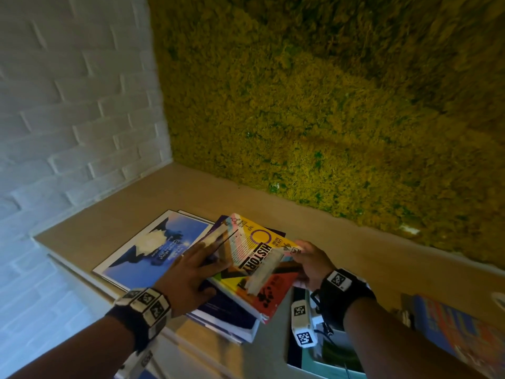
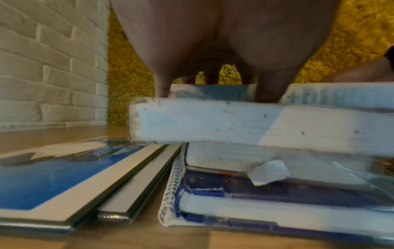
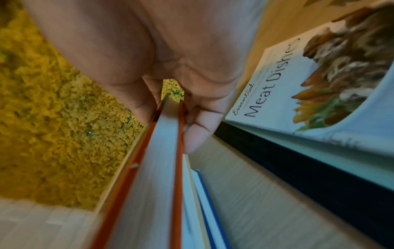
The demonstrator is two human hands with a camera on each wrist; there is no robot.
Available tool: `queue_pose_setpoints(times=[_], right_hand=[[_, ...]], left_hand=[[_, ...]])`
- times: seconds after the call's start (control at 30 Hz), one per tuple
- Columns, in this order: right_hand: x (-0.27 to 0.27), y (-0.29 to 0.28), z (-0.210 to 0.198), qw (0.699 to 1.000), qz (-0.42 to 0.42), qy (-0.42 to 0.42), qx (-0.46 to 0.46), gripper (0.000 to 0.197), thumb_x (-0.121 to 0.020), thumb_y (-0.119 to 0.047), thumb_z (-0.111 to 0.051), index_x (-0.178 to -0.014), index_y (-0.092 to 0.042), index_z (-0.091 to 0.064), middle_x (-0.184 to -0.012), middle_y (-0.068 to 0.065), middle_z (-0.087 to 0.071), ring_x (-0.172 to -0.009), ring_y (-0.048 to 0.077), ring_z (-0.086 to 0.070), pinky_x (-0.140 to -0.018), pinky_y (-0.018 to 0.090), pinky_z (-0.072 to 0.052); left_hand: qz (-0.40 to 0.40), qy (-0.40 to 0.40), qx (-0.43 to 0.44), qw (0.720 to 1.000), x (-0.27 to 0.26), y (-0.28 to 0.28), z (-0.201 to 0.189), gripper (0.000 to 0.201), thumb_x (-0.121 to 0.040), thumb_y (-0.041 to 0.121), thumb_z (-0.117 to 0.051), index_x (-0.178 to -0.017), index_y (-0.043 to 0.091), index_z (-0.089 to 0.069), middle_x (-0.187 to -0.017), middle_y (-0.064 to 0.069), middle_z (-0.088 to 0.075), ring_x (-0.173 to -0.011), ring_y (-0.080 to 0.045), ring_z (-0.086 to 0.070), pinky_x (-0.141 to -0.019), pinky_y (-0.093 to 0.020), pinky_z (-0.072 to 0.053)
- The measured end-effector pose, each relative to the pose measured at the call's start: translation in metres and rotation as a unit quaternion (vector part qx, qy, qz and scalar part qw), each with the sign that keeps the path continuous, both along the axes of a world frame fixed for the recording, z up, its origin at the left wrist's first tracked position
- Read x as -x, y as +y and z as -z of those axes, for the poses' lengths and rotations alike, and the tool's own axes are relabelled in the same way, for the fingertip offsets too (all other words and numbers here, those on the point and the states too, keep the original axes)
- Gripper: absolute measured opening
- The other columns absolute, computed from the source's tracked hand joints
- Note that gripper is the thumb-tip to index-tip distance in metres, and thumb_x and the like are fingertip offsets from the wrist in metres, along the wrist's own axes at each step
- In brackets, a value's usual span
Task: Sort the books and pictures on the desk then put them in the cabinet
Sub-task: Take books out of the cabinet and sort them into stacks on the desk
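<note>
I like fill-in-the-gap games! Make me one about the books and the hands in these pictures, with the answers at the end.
1. The big word on the yellow book on top of the pile is ____.
2. The right hand grips that book by its ____ edge.
3. The left hand lies with straight fingers on ____ of the same book.
4. The cookbook beside the right hand is titled Essential ____ Dishes.

Missing words: HISTORY; right; top; Meat
</note>
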State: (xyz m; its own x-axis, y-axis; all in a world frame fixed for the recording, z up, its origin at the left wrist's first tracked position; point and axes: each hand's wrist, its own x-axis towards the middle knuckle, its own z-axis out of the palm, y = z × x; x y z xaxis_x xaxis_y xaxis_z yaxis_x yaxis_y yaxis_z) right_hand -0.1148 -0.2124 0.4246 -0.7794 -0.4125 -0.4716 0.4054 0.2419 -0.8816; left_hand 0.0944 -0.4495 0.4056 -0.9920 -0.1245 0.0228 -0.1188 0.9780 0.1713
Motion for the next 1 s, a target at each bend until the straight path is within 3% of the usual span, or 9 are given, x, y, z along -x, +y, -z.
queue_pose_setpoints(times=[0.2, 0.33, 0.4, 0.53, 0.6, 0.73, 0.87, 0.93, 1.0], right_hand=[[0.004, -0.002, -0.060, 0.993, 0.010, 0.041, 0.106, 0.014, -0.100, -0.014, -0.059, -0.112, -0.021, -0.063, -0.091, 0.011, -0.064, -0.071, 0.023, -0.065, -0.061, 0.036, -0.058], [0.011, -0.006, -0.100, 0.981, -0.008, 0.114, 0.154, 0.022, -0.101, -0.031, -0.059, -0.122, -0.025, -0.059, -0.093, 0.006, -0.064, -0.075, 0.020, -0.065, -0.065, 0.035, -0.057], [0.014, -0.008, -0.105, 0.975, 0.005, 0.134, 0.176, 0.030, -0.099, -0.034, -0.063, -0.127, -0.029, -0.056, -0.097, 0.005, -0.066, -0.080, 0.020, -0.066, -0.065, 0.034, -0.055], [0.009, -0.013, -0.093, 0.969, 0.006, 0.185, 0.166, 0.048, -0.095, -0.024, -0.068, -0.138, -0.035, -0.048, -0.103, 0.001, -0.069, -0.080, 0.015, -0.061, -0.063, 0.030, -0.047], [0.002, -0.016, -0.084, 0.971, 0.016, 0.184, 0.151, 0.058, -0.091, -0.022, -0.072, -0.138, -0.037, -0.041, -0.111, 0.002, -0.069, -0.086, 0.015, -0.064, -0.064, 0.028, -0.046], [-0.009, -0.022, -0.049, 0.980, 0.026, 0.185, 0.061, 0.088, -0.062, -0.046, -0.081, -0.141, -0.025, -0.048, -0.119, 0.006, -0.071, -0.108, 0.025, -0.068, -0.094, 0.048, -0.052], [-0.031, -0.030, -0.010, 0.988, -0.050, 0.144, 0.038, 0.034, -0.082, -0.029, -0.075, -0.115, -0.021, -0.069, -0.111, 0.004, -0.077, -0.105, 0.027, -0.071, -0.096, 0.049, -0.055], [-0.031, -0.036, 0.014, 0.983, -0.069, 0.170, -0.014, 0.037, -0.071, -0.036, -0.077, -0.104, -0.022, -0.073, -0.102, 0.004, -0.078, -0.100, 0.030, -0.072, -0.096, 0.055, -0.055], [-0.035, -0.037, 0.023, 0.969, -0.103, 0.207, -0.085, 0.033, -0.071, -0.039, -0.078, -0.096, -0.017, -0.076, -0.092, 0.001, -0.078, -0.093, 0.026, -0.072, -0.088, 0.045, -0.057]], left_hand=[[-0.048, 0.133, -0.136, 0.981, 0.003, -0.003, -0.022, 0.071, -0.088, 0.029, -0.071, -0.142, 0.056, -0.035, -0.149, 0.008, -0.042, -0.131, -0.017, -0.045, -0.108, -0.039, -0.044], [-0.102, 0.199, -0.268, 0.937, 0.014, -0.001, -0.058, 0.037, -0.094, 0.035, -0.064, -0.115, 0.061, -0.048, -0.107, 0.011, -0.066, -0.083, -0.012, -0.065, -0.071, -0.030, -0.054], [-0.109, 0.227, -0.387, 0.887, 0.018, -0.006, -0.075, 0.026, -0.091, 0.050, -0.062, -0.116, 0.053, -0.054, -0.100, 0.006, -0.071, -0.086, -0.018, -0.071, -0.074, -0.040, -0.059], [-0.111, 0.287, -0.399, 0.863, 0.023, -0.002, -0.091, 0.017, -0.100, 0.025, -0.058, -0.114, 0.033, -0.061, -0.097, 0.009, -0.072, -0.085, 0.003, -0.066, -0.075, -0.020, -0.048], [-0.121, 0.289, -0.433, 0.845, 0.021, 0.002, -0.083, 0.019, -0.096, 0.034, -0.059, -0.114, 0.029, -0.065, -0.100, 0.004, -0.073, -0.093, -0.007, -0.068, -0.084, -0.032, -0.051], [-0.160, 0.254, -0.513, 0.804, 0.010, 0.005, -0.063, 0.028, -0.098, 0.045, -0.053, -0.110, 0.025, -0.068, -0.107, -0.003, -0.075, -0.100, -0.026, -0.071, -0.089, -0.053, -0.054], [-0.217, 0.201, -0.559, 0.775, 0.007, 0.010, -0.046, 0.034, -0.105, 0.039, -0.044, -0.105, 0.019, -0.071, -0.104, -0.005, -0.076, -0.094, -0.028, -0.072, -0.081, -0.042, -0.055], [-0.243, 0.162, -0.544, 0.787, 0.012, 0.006, -0.036, 0.036, -0.105, 0.030, -0.044, -0.086, 0.020, -0.073, -0.086, -0.005, -0.075, -0.082, -0.033, -0.070, -0.075, -0.042, -0.053], [-0.258, 0.106, -0.432, 0.858, 0.019, -0.004, -0.031, 0.037, -0.104, 0.020, -0.046, -0.073, 0.017, -0.066, -0.081, -0.007, -0.070, -0.083, -0.034, -0.065, -0.070, -0.036, -0.042]])
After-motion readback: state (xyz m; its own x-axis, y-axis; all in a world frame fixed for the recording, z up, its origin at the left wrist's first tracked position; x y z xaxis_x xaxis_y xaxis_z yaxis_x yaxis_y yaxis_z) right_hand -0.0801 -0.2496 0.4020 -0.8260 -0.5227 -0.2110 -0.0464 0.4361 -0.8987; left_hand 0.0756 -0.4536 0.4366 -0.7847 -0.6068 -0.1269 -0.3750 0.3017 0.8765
